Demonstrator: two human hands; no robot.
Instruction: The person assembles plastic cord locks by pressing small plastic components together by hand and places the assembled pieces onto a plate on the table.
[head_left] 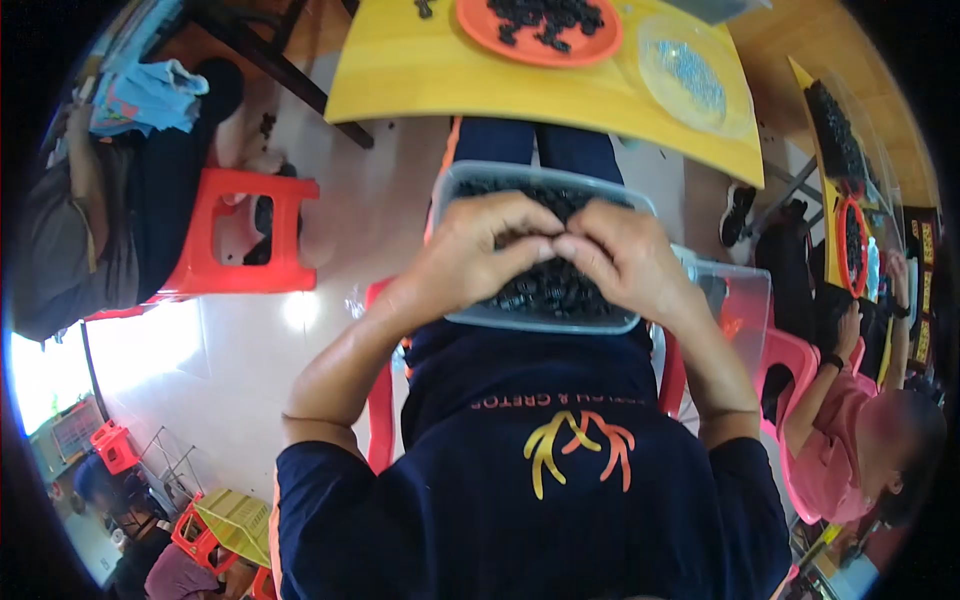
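Observation:
A clear plastic tub (480, 318) full of small black parts (550, 290) rests on the lap. Above it my left hand (475, 245) and my right hand (625, 255) meet, thumbs and fingertips pinched together near the tub's middle. Whatever lies between the fingertips is too small and hidden to make out. On the yellow table (400, 70) ahead, an orange-red plate (480, 40) holds more black parts, and a clear round dish (655, 75) holds small shiny pieces.
Another clear container (745, 300) stands right of the tub. A red stool (215, 280) and a seated person (70, 220) are at the left. A person in pink (835, 450) sits at the right, near a side table with a red-rimmed tray (852, 285).

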